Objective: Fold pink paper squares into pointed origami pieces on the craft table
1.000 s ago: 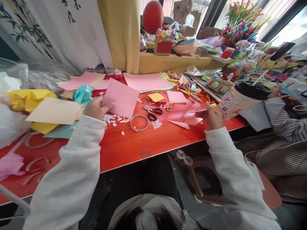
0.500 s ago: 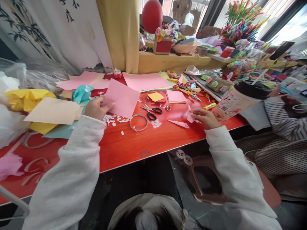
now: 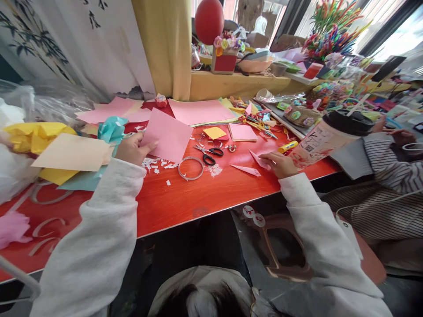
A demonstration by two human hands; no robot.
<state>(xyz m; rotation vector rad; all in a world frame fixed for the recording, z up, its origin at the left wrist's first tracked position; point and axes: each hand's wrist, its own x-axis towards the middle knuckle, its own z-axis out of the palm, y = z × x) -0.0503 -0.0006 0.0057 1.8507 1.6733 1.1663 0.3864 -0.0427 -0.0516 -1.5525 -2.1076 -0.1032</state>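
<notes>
Between thumb and fingers, my left hand grips a square sheet of pink paper by its left corner. On the right, my right hand is closed on a folded pink paper piece, narrow and pointed, low over the table. A second folded pink paper piece lies just left of it. Black-handled scissors, partly spread, and a ring of clear tape rest between my hands. Nearby are a stack of pink square paper and a small yellow paper square.
A lidded drink cup stands right of my right hand, a yellow tube beside it. White paper scraps litter the red table. Coloured sheets lie at left. A co-worker's striped sleeve shows at far right.
My right hand has lowered and moved left, turning the folded pink paper from edge-on to pointing up-left near the table. The left hand keeps its hold on the pink sheet.
</notes>
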